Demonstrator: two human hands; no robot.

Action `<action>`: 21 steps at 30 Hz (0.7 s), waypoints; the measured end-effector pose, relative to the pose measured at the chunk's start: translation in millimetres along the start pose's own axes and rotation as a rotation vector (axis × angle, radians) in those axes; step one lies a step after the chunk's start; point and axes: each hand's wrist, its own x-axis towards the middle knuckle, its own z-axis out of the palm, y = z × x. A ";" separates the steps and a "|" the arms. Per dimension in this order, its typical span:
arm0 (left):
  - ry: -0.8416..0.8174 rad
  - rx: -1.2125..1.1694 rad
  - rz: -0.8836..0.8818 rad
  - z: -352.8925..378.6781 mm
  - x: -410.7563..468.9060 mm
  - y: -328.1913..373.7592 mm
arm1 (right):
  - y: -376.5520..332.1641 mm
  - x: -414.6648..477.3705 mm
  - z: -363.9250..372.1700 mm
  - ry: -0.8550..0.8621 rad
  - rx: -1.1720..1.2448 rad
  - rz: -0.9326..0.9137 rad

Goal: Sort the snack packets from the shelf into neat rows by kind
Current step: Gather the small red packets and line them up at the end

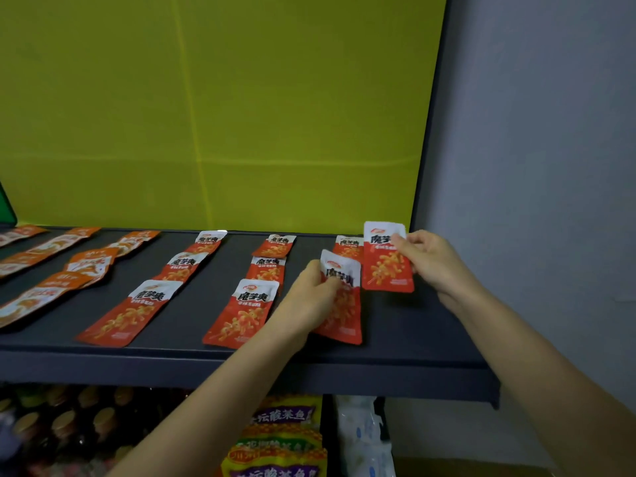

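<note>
You're filling the red rows at the right end of the shelf: your left hand grips the front packet lying there, and your right hand pinches a raised packet that next needs laying squarely behind it.

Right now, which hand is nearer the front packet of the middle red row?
Left. The left hand is just right of that front packet, gripping a neighbouring packet. The right hand is farther right and back, pinching a second packet.
</note>
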 end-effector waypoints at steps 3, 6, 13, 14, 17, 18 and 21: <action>0.020 0.288 0.105 -1.1 -6.5 -8.5 | -2.5 10.4 -3.9 0.012 -0.014 0.022; 0.077 0.585 0.201 1.9 -7.0 -11.9 | -2.4 21.6 7.9 0.002 -0.031 0.055; 0.187 1.140 0.287 4.8 -4.9 -14.6 | 16.7 39.1 42.8 0.057 -0.208 0.128; 0.180 1.174 0.292 4.0 -4.1 -13.9 | 19.1 38.6 44.9 0.059 -0.254 0.135; 0.162 1.230 0.313 2.9 -3.6 -12.8 | 21.8 35.9 47.5 0.056 -0.381 0.115; 0.164 1.239 0.324 2.8 -4.0 -12.9 | 21.7 35.0 47.9 0.054 -0.407 0.107; 0.178 1.245 0.344 2.7 -3.6 -12.9 | 20.6 32.9 49.5 0.046 -0.509 0.085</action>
